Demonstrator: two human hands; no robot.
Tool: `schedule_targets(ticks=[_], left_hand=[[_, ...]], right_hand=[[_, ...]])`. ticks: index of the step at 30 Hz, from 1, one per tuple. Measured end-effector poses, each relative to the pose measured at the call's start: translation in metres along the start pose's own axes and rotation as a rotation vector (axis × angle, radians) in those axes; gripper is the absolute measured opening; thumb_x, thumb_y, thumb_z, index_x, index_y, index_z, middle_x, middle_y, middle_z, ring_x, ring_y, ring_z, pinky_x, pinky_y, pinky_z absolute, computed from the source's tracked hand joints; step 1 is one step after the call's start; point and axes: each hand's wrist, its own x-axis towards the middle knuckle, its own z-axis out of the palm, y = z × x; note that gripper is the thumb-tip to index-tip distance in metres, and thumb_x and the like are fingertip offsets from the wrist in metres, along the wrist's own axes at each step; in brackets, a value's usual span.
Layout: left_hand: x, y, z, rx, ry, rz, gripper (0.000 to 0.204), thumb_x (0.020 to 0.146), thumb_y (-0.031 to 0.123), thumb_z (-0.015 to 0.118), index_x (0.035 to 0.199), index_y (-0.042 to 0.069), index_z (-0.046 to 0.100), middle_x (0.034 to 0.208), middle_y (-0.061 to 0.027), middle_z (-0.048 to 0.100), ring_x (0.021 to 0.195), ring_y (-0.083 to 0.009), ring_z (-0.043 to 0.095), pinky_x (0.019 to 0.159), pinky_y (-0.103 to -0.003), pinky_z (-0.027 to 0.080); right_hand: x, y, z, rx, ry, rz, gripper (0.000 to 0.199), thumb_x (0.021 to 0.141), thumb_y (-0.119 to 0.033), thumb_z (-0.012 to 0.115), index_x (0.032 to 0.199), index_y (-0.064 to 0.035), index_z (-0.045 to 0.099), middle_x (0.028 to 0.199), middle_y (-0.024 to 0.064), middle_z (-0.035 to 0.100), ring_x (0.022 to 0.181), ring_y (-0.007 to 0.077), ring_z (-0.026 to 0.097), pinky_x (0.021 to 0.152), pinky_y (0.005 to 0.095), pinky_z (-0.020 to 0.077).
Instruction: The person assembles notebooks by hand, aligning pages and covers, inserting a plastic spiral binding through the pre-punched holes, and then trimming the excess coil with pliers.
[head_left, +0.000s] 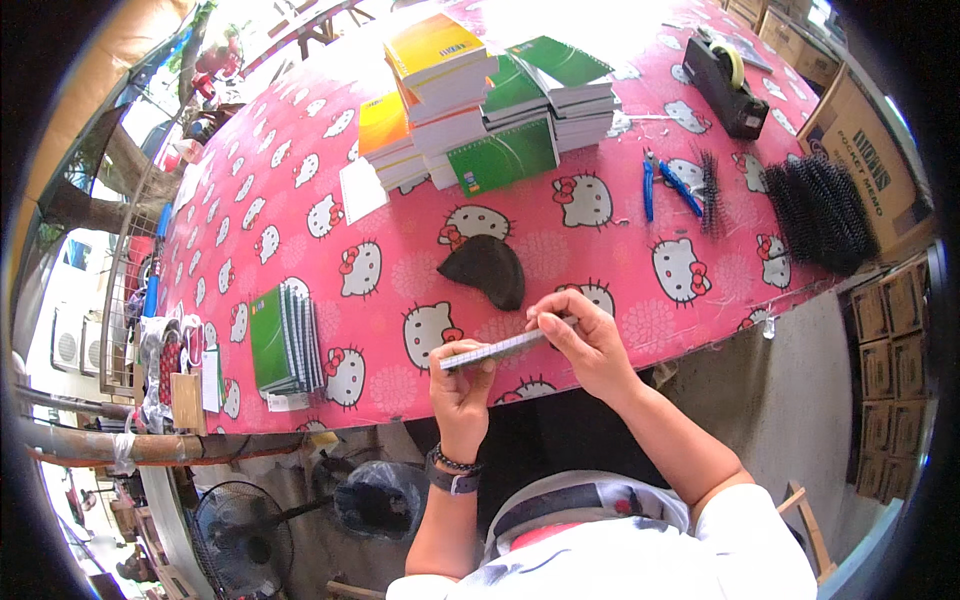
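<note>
Near the table's front edge, my left hand (pixel 462 385) grips a thin pocket notebook (pixel 492 350), thumb on one side and fingers on the other. The notebook is tilted edge-on, its right end higher, with small evenly spaced marks along the edge facing up. At that right end, my right hand (pixel 585 340) has its thumb and forefinger pinched together; whatever is between them is hidden. Just beyond my hands, a dark curved block (pixel 485 270) lies on the table. A stack of green spiral notebooks (pixel 283 340) sits to the left of my left hand.
Tall stacks of yellow notebooks (pixel 435 60) and green notebooks (pixel 560 85) stand at the back. Blue-handled pliers (pixel 650 190), a pile of black plastic coils (pixel 822 212) and a tape dispenser (pixel 728 90) lie at right. Cardboard boxes (pixel 860 150) border that side; a fan (pixel 242 540) stands below left.
</note>
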Motion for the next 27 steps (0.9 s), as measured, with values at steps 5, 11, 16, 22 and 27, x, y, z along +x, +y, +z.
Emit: schedule_targets(ticks=[5,11,16,22,27], left_hand=[[0.004,0.033,0.026,0.722,0.145,0.395,0.055,0.081,0.009,0.066,0.129,0.003,0.039,0.122,-0.0119,0.05,0.118,-0.0237,0.044,0.102,-0.038,0.03],[0.016,0.034,0.038,0.934,-0.069,0.6,0.036,0.069,-0.004,0.062,0.099,0.015,0.066,0.094,0.0009,0.064,0.083,-0.0169,0.058,0.077,-0.033,0.036],[0.019,0.037,0.036,0.899,-0.103,0.581,0.029,0.069,-0.001,0.067,0.094,0.014,0.068,0.092,0.0008,0.064,0.082,-0.0169,0.058,0.077,-0.031,0.037],[0.021,0.04,0.04,0.892,-0.088,0.547,0.025,0.071,0.001,0.068,0.093,0.014,0.068,0.091,0.0007,0.064,0.081,-0.0165,0.058,0.077,-0.031,0.036],[0.02,0.038,0.037,0.902,-0.1,0.521,0.021,0.073,0.003,0.068,0.091,0.014,0.067,0.091,0.0005,0.064,0.08,-0.0168,0.058,0.076,-0.03,0.036]], right_hand=[[0.009,0.006,0.007,0.007,0.048,-0.092,0.014,0.091,-0.012,0.056,0.101,-0.0028,0.057,0.085,0.0024,0.057,0.079,0.0067,0.051,0.071,0.0231,0.0431],[0.019,-0.01,-0.025,-0.021,-0.114,0.016,0.02,0.089,-0.013,0.06,0.105,-0.0015,0.061,0.086,0.0052,0.063,0.079,0.0097,0.058,0.069,0.0261,0.0479],[0.089,-0.029,-0.155,-0.844,0.431,-0.33,0.021,0.084,-0.019,0.065,0.096,-0.0029,0.066,0.09,0.0147,0.066,0.079,0.025,0.064,0.071,0.033,0.051],[0.123,-0.025,-0.244,-1.517,0.589,0.251,0.039,0.076,-0.021,0.072,0.11,-0.0095,0.057,0.103,0.0151,0.065,0.099,0.0328,0.062,0.083,0.0397,0.0508],[0.111,-0.05,-0.261,-1.301,0.511,0.11,0.035,0.074,-0.012,0.072,0.108,-0.009,0.063,0.096,0.0142,0.068,0.088,0.0253,0.066,0.079,0.0341,0.0517]])
